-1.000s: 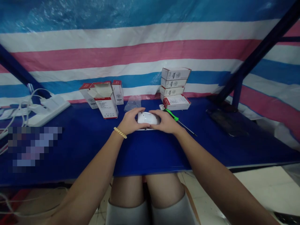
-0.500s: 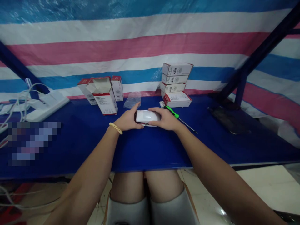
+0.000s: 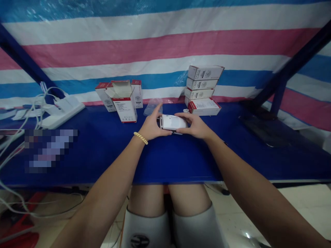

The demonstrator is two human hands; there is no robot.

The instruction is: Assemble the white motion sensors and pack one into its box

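Both hands grip a white detector (image 3: 172,122) with a rounded front, held level just over the blue table. My left hand (image 3: 153,125) wraps its left end, with the thumb along the near side and the index finger stretched out past the far side. At the right end, my right hand (image 3: 195,125) pinches it between thumb and fingers. The near edge looks slightly parted from a lower piece, though detail there is blurred. Behind the left fingertips lies a clear plastic bag (image 3: 151,107). A small white piece (image 3: 186,111) shows just beyond the right hand; the screwdriver is mostly hidden by the right arm.
An open detector box (image 3: 125,111) stands at the back left, other boxes behind it. Several boxes (image 3: 204,107) are stacked at the back right. A white power strip (image 3: 63,112) with cables occupies the left. A flat black object (image 3: 261,132) lies on the right of the table (image 3: 178,165).
The view has shifted, so everything sits further right or left than before. The detector has tilted slightly in my hands, and the right arm now covers the green-handled screwdriver.
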